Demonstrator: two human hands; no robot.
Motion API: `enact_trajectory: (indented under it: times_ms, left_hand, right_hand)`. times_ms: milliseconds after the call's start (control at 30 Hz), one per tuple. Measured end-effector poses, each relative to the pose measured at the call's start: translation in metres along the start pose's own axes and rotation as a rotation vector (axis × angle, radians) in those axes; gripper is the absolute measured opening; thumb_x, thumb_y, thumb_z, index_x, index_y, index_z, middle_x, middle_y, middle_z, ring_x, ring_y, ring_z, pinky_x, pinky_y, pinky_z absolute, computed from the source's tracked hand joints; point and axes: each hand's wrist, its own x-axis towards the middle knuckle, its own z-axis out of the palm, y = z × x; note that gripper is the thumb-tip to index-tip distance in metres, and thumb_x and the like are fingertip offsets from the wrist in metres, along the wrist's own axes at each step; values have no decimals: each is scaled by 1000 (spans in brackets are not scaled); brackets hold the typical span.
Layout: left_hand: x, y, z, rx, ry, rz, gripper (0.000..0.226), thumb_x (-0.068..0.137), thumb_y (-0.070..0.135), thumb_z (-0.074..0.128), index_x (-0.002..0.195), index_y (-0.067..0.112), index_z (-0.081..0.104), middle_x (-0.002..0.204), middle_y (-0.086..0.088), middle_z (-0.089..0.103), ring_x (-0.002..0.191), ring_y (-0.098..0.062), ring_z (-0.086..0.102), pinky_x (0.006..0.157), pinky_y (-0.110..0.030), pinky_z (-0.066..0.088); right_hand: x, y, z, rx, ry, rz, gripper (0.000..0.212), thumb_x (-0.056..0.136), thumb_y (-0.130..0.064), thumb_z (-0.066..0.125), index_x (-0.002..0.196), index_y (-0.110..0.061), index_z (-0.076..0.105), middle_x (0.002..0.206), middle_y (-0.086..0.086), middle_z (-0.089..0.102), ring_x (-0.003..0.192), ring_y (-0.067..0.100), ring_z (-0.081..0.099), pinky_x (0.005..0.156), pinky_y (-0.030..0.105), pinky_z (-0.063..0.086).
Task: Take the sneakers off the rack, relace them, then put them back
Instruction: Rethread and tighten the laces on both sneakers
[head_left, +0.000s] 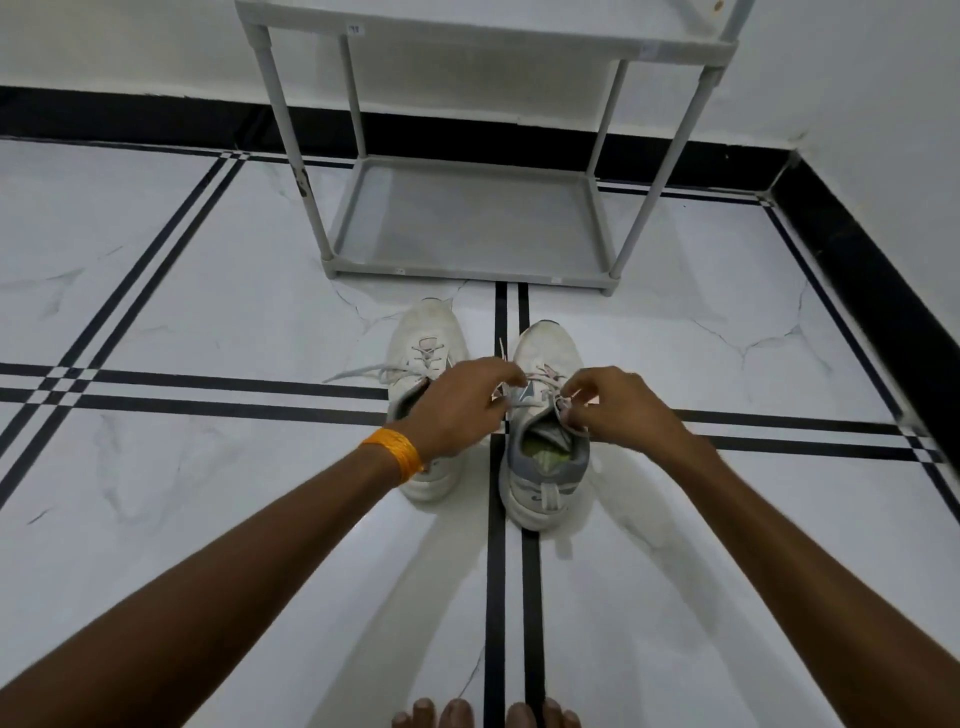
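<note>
Both white mesh sneakers off grey metal rack, toes toward it on marble floor. My left hand and right hand pinch right sneaker lace ends, relacing underway. Left sneaker lace trails loose; return pending.

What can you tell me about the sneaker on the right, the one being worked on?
The right sneaker is white with a grey collar and heel tab and a greenish insole. It stands upright on the tiled floor, toe toward the rack, beside its mate. Its laces look loose; both hands, left and right, pinch them over the tongue.
</note>
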Motion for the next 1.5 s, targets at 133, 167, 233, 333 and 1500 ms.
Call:
enact_trajectory:
  times_ms: [133, 167, 233, 333, 1500]
  left_hand:
    - [6, -5, 21, 0, -35, 9, 28, 93, 17, 58, 120, 14, 64, 120, -6, 67, 107, -22, 62, 88, -29, 48]
    - [9, -5, 24, 21, -65, 30, 29, 93, 17, 57, 121, 14, 63, 121, -7, 66, 108, -22, 61, 90, -31, 48]
    - [13, -3, 28, 45, -118, 42, 26, 94, 16, 55, 119, 13, 63, 119, -9, 65, 107, -24, 60, 90, -35, 49]
    - [15, 1, 31, 105, -133, 49, 13, 93, 12, 52, 105, 9, 58, 108, -11, 62, 96, -30, 58, 80, -37, 47]
    - [19, 20, 30, 141, -8, -50, 13, 90, 14, 50, 99, 10, 58, 92, -16, 68, 82, -34, 62, 67, -38, 49]
  right_hand:
    - [-6, 15, 14, -14, 75, 21, 26, 79, -21, 77, 102, -12, 70, 97, 9, 71, 74, 24, 65, 71, 39, 57]
    - [-7, 18, 17, -32, 107, 33, 22, 79, -21, 76, 97, -10, 70, 92, 10, 72, 74, 26, 66, 72, 41, 58]
    - [-10, 19, 23, -121, 156, 29, 19, 80, -24, 74, 89, -8, 70, 84, 10, 71, 75, 27, 66, 70, 39, 56]
    - [-14, 18, 25, -222, 149, -11, 18, 82, -26, 70, 86, -9, 70, 80, 10, 71, 73, 27, 65, 64, 35, 53]
    - [-2, 14, 26, 14, 253, -27, 21, 94, -7, 51, 96, -5, 72, 92, 10, 72, 80, 22, 63, 71, 29, 46]
